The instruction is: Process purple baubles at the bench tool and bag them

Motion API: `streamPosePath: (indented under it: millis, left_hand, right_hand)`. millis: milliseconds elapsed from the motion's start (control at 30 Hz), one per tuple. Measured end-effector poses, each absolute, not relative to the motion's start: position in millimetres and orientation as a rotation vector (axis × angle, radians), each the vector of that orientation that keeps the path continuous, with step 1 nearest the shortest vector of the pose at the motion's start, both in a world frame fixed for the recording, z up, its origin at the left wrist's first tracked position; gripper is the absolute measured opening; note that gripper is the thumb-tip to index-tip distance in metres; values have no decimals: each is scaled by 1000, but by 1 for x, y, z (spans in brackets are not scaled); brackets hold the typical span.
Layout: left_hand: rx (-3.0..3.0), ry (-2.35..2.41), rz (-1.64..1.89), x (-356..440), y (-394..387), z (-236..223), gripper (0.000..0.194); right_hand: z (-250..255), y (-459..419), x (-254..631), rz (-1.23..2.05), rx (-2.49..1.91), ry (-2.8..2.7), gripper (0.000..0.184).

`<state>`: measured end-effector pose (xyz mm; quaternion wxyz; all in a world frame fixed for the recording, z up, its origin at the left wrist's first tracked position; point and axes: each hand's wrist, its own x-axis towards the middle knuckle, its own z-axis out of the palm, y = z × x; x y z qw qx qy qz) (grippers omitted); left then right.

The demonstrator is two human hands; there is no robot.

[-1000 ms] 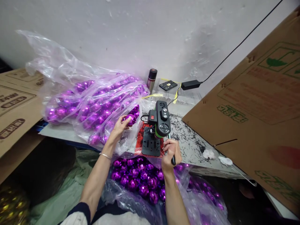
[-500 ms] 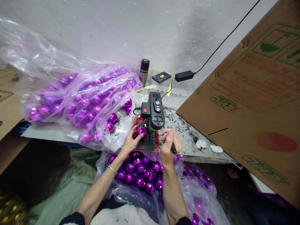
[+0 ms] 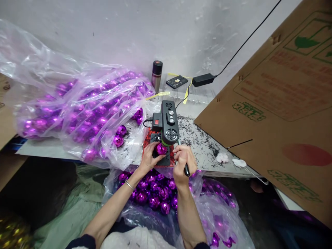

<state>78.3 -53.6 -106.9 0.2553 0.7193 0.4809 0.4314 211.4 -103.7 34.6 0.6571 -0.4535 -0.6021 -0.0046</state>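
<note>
My left hand point(image 3: 150, 155) grips a shiny purple faceted ball ornament point(image 3: 161, 148) between thumb and fingers. The ball is beneath the head of a small black machine point(image 3: 170, 121) with round vents and buttons; whether they touch is hidden. My right hand point(image 3: 184, 159) is wrapped round a black handle point(image 3: 186, 170) just right of the machine. A thin metal rod runs from that fist up beside the machine's head; where it ends is hidden. Under the machine, a dark slotted base point(image 3: 164, 162) rests on a red mat point(image 3: 146, 141).
A clear bag point(image 3: 85, 114) of purple balls covers the table's left; another bag point(image 3: 153, 193) lies open below the edge. Black shreds litter the white tabletop point(image 3: 204, 148). A large carton point(image 3: 264, 103) leans in from the right. Behind are a thermos point(image 3: 157, 76), a phone point(image 3: 176, 82) and a power adapter point(image 3: 203, 80).
My left hand has brought the purple ball ornament right, under the machine's head. My right hand, still round the black handle, is slightly lower and nearer the machine. The whole view has shifted a little.
</note>
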Motion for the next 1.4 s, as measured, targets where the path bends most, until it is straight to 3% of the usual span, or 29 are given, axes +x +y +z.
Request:
streamPosePath:
  millis: [367,1400]
  left_hand:
    - [1967,1248,1248,78,-56,-116,56]
    - [1957,1250,1196,79,-53,-115,59]
  right_hand:
    - [-18,-96,207,-97,-929,-1326,36]
    - [-30,-88,206,-120,-874,-1285,37]
